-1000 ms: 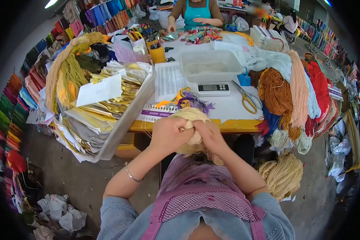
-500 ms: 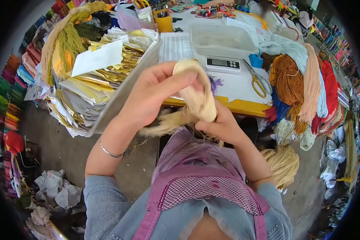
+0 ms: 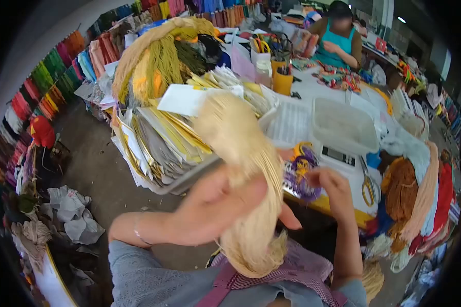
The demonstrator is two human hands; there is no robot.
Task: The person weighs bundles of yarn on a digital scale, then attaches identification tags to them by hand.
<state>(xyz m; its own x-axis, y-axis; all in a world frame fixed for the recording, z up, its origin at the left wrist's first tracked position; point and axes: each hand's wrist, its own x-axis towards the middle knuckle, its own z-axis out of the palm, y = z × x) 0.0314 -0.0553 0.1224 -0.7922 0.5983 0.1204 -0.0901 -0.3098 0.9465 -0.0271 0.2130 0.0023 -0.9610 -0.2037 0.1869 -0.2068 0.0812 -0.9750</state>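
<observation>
A thick skein of cream yarn (image 3: 256,189) hangs in a long bundle in front of my body, its upper end blurred by motion. My left hand (image 3: 225,199) is wrapped round its middle. To the right of the skein, my right hand (image 3: 325,187) is raised with its fingers bent, apart from the yarn; its fingertips are blurred and nothing shows clearly between them. Behind it, a small purple and yellow tangle of thread (image 3: 302,176) lies at the table's front edge.
A bin (image 3: 176,187) packed with envelopes stands left of the table. Yarn heaps (image 3: 402,189) hang at the right, beside scissors (image 3: 367,188), a scale (image 3: 338,156) and a clear tub (image 3: 343,128). Across the table sits a person (image 3: 338,41) in a teal apron.
The view has swung up and left. The looped yarn now hangs as a long bundle in my left hand. My right hand has let go of it and moved to the right.
</observation>
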